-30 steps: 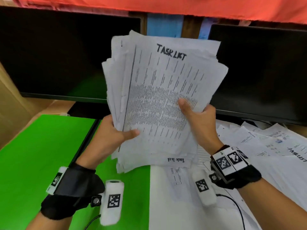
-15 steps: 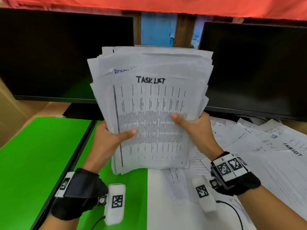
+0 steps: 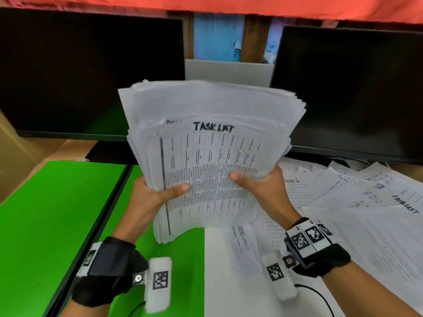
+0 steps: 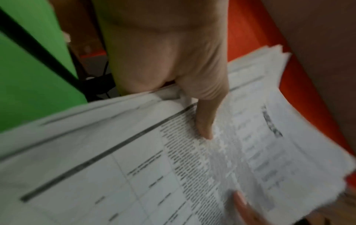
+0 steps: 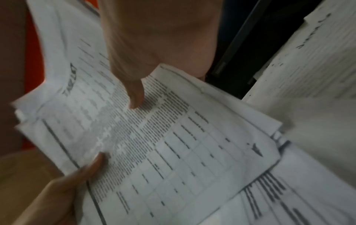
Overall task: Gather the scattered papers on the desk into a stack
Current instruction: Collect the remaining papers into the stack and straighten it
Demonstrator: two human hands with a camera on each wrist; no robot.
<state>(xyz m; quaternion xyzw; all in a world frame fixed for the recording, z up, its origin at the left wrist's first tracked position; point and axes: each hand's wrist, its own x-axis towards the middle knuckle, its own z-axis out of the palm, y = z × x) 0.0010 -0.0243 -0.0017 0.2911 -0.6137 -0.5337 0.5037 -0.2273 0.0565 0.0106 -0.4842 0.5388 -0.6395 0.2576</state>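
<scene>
A thick stack of white papers (image 3: 210,156), its top sheet headed "TASK LIST", stands nearly upright above the desk in the head view. My left hand (image 3: 148,197) grips its left edge, thumb on the front sheet. My right hand (image 3: 263,186) grips the right edge, thumb pressed on the print. The left wrist view shows my left hand (image 4: 192,106) with its thumb on the stack (image 4: 173,175); the right wrist view shows my right hand (image 5: 138,85) likewise on the stack (image 5: 163,144). Several loose papers (image 3: 357,211) still lie spread on the desk at the right.
Two dark monitors (image 3: 87,72) (image 3: 357,92) stand close behind the stack. A green mat (image 3: 45,220) covers the desk's left part, split by a black strip (image 3: 96,225). A white desk surface (image 3: 219,282) lies below the stack. A red cloth (image 3: 206,5) hangs above.
The stack has dropped lower and turned from tilted right to squarely upright. Its sheets have drawn together into a tidier block. Both hands kept their grip on its edges.
</scene>
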